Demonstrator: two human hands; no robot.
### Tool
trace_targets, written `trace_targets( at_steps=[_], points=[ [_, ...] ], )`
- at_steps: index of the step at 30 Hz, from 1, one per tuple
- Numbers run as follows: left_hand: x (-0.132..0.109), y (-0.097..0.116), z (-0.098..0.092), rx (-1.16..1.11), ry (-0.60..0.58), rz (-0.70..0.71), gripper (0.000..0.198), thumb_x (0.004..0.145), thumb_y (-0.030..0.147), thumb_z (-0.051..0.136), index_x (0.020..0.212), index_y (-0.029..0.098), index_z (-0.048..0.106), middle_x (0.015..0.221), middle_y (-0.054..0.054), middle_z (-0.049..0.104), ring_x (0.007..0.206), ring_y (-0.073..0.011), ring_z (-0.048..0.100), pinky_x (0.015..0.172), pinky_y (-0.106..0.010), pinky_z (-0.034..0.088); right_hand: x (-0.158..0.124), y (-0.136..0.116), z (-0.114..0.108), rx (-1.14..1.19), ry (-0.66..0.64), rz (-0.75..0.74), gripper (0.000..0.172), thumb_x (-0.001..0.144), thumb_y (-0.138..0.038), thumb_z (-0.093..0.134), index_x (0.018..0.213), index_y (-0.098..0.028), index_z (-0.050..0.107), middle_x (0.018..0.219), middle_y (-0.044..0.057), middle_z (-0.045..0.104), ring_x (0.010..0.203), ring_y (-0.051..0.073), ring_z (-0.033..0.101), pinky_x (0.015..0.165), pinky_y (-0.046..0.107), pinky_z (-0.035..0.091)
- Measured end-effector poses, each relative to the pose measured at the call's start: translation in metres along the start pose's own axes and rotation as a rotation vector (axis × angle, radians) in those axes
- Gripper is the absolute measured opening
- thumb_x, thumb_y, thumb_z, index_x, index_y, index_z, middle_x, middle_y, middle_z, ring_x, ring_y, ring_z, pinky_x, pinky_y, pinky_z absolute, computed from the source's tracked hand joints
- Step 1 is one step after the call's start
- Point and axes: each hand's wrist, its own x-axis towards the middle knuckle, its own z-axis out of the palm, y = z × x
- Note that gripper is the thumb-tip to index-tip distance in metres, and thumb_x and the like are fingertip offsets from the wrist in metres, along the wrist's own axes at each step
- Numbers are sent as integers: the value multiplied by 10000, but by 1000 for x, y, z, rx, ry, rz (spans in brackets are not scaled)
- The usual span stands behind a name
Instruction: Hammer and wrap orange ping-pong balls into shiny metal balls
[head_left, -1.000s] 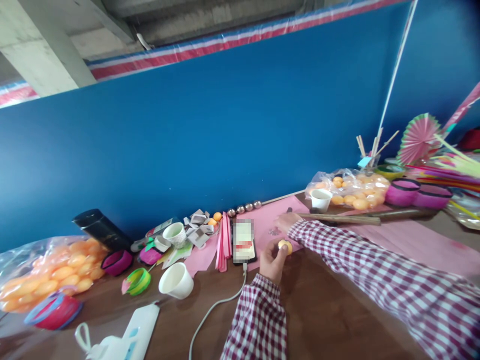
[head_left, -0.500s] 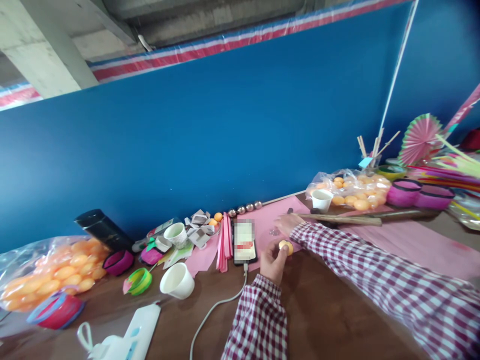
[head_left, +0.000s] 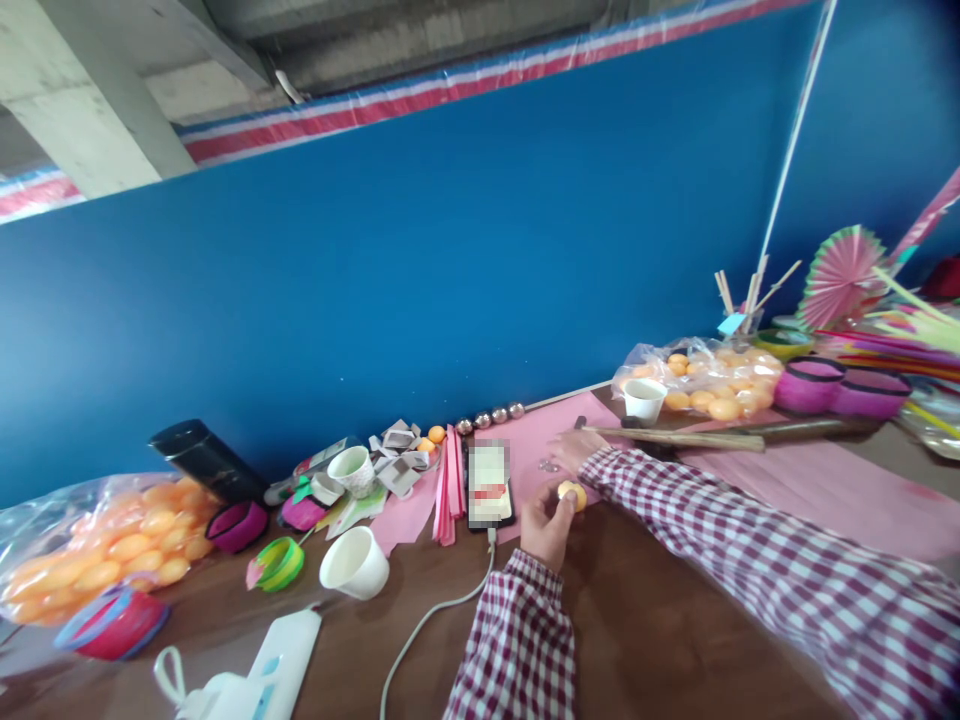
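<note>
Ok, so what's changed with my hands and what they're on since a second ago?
Nothing clearly changed; nothing was taken hold of or let go. The left hand still holds the small orange ball, and the right hand stays at the pink sheet.

Beyond the left hand (head_left: 546, 525), we see a blue partition (head_left: 450, 240) with striped trim (head_left: 375, 112); farther above, bare concrete (head_left: 82, 120); below the hand, a brown surface (head_left: 660, 640).

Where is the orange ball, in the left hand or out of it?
In: the left hand pinches the orange ball, thumb against its near side. Too small to tell whether it is cut open.
</note>
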Motion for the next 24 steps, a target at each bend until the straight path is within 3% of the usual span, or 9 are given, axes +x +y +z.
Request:
trace_targets(
  at_steps=[9,24],
  points=[
    [1,-2,-1,13,-9,13,371,621,419,648,863,140,629,762,-59,623,647,-141,571,545,-252,482,-5,0,-2,24,-7,-21,242,798,-222,434,876,-174,658,960,89,650,879,188,591,721,261,406],
    [-1,5,-3,23,-72,-24,354,658,389,632,907,139,612,802,-56,617,688,-138,576,588,-253,490,-7,3,-1,41,6,-6,242,810,-191,397,885,-155,624,914,105,650,765,188,607,612,261,388]
  ],
)
